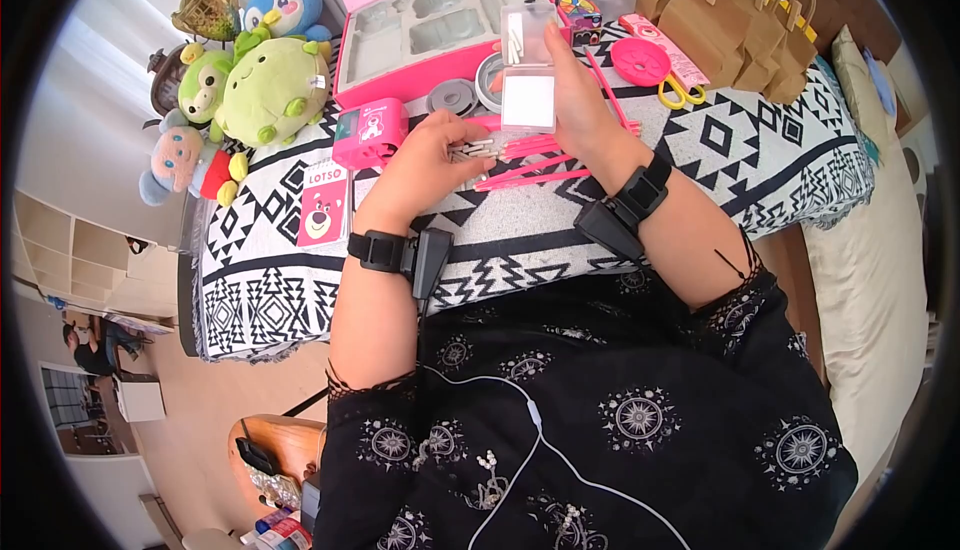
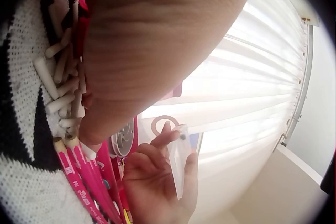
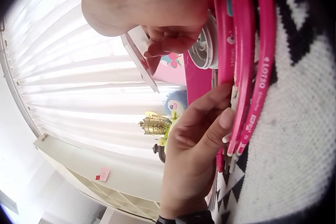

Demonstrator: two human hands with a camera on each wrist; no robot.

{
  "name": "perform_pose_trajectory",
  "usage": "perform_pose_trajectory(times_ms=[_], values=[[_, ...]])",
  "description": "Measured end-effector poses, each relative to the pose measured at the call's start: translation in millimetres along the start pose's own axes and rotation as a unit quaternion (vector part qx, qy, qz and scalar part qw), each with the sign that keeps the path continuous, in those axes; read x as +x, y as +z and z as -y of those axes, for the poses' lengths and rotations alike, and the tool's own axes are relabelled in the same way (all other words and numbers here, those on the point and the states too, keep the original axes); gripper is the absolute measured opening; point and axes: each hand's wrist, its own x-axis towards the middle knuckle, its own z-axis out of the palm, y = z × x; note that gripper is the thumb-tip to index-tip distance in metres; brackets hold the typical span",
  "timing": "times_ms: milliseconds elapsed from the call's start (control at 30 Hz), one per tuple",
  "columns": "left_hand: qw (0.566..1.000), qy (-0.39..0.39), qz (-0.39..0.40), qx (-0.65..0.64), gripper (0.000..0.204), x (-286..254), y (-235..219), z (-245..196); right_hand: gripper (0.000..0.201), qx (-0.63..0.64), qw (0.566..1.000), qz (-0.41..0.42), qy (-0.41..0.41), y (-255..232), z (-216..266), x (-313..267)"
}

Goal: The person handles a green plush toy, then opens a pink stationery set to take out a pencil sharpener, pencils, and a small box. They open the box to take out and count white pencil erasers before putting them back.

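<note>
My left hand [image 1: 425,165] is over a pile of short white sticks [image 1: 470,151]; its thumb and fingers pinch at them. In the left wrist view, a white stick [image 2: 88,151] shows at the fingertips of the left hand [image 2: 136,40]. My right hand [image 1: 583,100] holds up a small clear case [image 1: 528,100] with its lid open; several white sticks [image 1: 515,40] are inside one half. Pink pencils [image 1: 550,165] lie beside the pile, below the case. The right wrist view shows the left hand [image 3: 191,150] close against the pencils [image 3: 247,66].
Behind the hands are a large open pink box [image 1: 400,75], grey tape rolls [image 1: 452,98] and a pink sharpener [image 1: 370,133]. Plush toys [image 1: 272,95] and a LOTSO booklet [image 1: 323,205] lie left. Yellow-handled scissors [image 1: 682,92] and paper bags [image 1: 700,25] are right, on the patterned cloth [image 1: 270,290].
</note>
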Motion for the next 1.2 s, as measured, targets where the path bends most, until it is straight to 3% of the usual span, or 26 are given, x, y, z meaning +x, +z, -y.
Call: perform_pose_trajectory(times_ms=[833,1200], values=[[0.999,0.002,-0.003,-0.037,0.018,2,7,8,0.058,-0.005,1.000,0.013,0.009,-4,-6,4],[0.997,-0.035,-0.026,-0.056,0.010,2,7,3,0.059,-0.015,1.000,0.012,0.023,0,-4,1]])
